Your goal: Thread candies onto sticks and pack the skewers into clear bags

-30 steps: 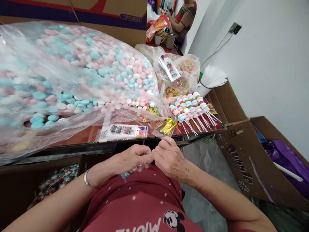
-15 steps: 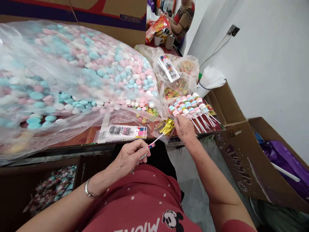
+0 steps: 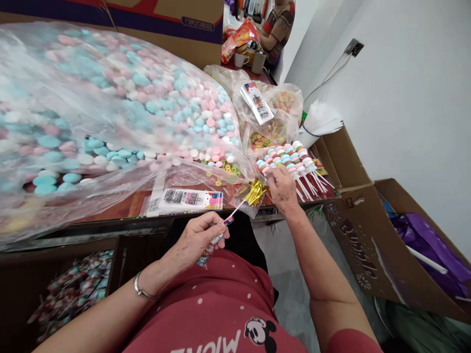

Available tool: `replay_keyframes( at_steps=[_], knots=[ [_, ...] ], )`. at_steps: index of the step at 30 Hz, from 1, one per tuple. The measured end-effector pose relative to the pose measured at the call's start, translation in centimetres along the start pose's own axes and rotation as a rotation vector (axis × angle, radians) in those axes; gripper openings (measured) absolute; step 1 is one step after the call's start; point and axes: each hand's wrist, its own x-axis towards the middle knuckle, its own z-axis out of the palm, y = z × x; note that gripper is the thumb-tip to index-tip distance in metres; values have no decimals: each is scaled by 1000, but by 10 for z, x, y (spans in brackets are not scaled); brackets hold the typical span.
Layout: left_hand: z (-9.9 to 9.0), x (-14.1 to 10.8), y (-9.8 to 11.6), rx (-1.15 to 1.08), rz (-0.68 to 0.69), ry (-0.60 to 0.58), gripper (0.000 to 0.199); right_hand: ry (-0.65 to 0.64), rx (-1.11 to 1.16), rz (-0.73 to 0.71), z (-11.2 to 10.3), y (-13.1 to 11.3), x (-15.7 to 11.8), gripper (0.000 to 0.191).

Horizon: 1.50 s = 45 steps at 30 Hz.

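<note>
My left hand (image 3: pixel 204 231) is closed around a bagged marshmallow stick (image 3: pixel 205 256) in printed wrap. Its white stick (image 3: pixel 237 210) points up and right, toward a bunch of gold twist ties (image 3: pixel 255 192) on a small clear bag at the table edge. Just right of the ties, my right hand (image 3: pixel 282 190) has its fingertips pinched together; I cannot make out what is between them. Beyond and beside that hand lies a row of marshmallow skewers (image 3: pixel 285 159) in pink, blue and white, sticks toward me. Flat printed sleeves (image 3: pixel 193 198) lie left of the ties.
A huge clear bag of marshmallows (image 3: pixel 158 98) covers the table's left. Bags of gummy rings (image 3: pixel 263 139) and a stack of printed sleeves (image 3: pixel 257 104) lie behind. White sticks (image 3: pixel 324 120) stand right. Finished sweets fill a box (image 3: pixel 116 274) below left. Another person (image 3: pixel 277 29) is at the back.
My left hand has tilted slightly, showing more of the bagged marshmallow stick below it. My right hand stays beside the twist ties with its fingers more drawn together. The view has shifted a little.
</note>
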Motion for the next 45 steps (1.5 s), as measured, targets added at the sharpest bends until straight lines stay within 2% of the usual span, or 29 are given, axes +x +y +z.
replay_keyframes(
  at_steps=[6, 10, 16, 21, 25, 28, 31, 36, 40, 45],
  knots=[
    [1, 0, -1, -23, -4, -7, 28, -239, -192, -267, -1, -10, 5, 25],
    [3, -1, -1, -18, -2, -21, 29, -328, -328, -387, 1, -15, 13, 20],
    [6, -2, 0, 27, -20, -76, 31, -388, -405, -368, -11, -18, 21, 18],
    [30, 13, 4, 93, -51, -246, 30, -422, -428, -414, -21, -22, 24, 20],
    [49, 34, 5, 99, -29, -257, 26, -364, -475, -360, -24, -21, 24, 23],
    [49, 37, 8, 76, -26, -231, 26, -243, -464, -222, -26, -13, 20, 24],
    [40, 30, 13, 20, 22, -203, 27, -120, -295, -44, -29, -7, 11, 25],
    [31, 28, 25, -103, 169, -112, 22, -18, 382, 49, -28, -21, -5, 23],
    [31, 39, 35, -174, 223, -74, 21, -75, 680, 157, -27, -48, -17, 19],
    [31, 43, 39, -191, 205, -72, 24, -139, 865, 158, -28, -68, -27, 18]
  ],
)
